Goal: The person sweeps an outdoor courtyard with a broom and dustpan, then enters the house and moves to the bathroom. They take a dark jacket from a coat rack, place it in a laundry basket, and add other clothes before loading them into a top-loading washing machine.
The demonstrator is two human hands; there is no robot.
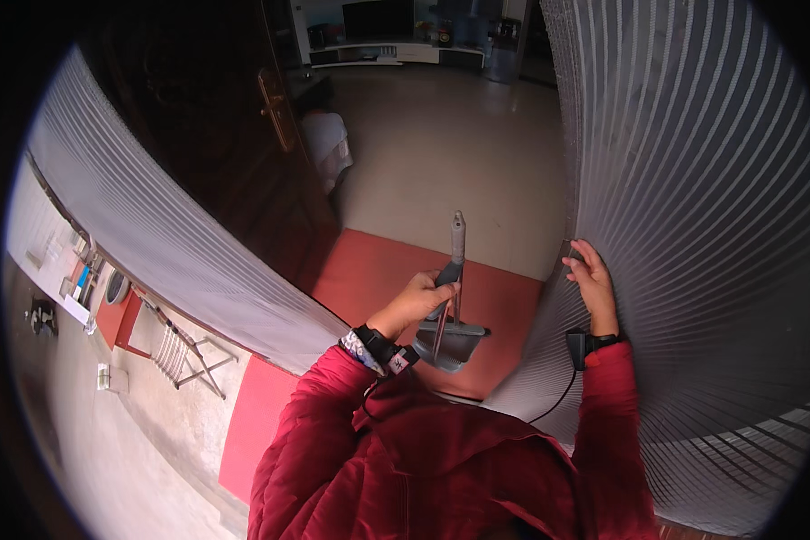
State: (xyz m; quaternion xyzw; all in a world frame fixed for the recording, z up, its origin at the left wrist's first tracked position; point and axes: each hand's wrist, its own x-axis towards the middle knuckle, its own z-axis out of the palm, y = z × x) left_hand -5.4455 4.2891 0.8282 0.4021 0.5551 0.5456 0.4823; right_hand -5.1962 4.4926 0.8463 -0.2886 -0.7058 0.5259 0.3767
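My left hand [418,300] is closed round the grey handles of a broom [457,236] and a dustpan [449,352], held together in front of my body. The dustpan's ridged grey pan hangs low, with the broom's head lying across its upper part. At the right, my right hand [588,270] is raised at the edge of a striped mesh door curtain [688,223], thumb and fingers near its border. Whether the fingers pinch the edge cannot be told. The other curtain half [175,229] hangs at my left.
A dark wooden door [223,155] stands at the left of the doorway. A red mat [371,270] lies across the threshold. Farther in are a white-covered object [327,145] and a TV cabinet [405,54]. Outside at left stand a folding stool [182,354] and a red table [116,317].
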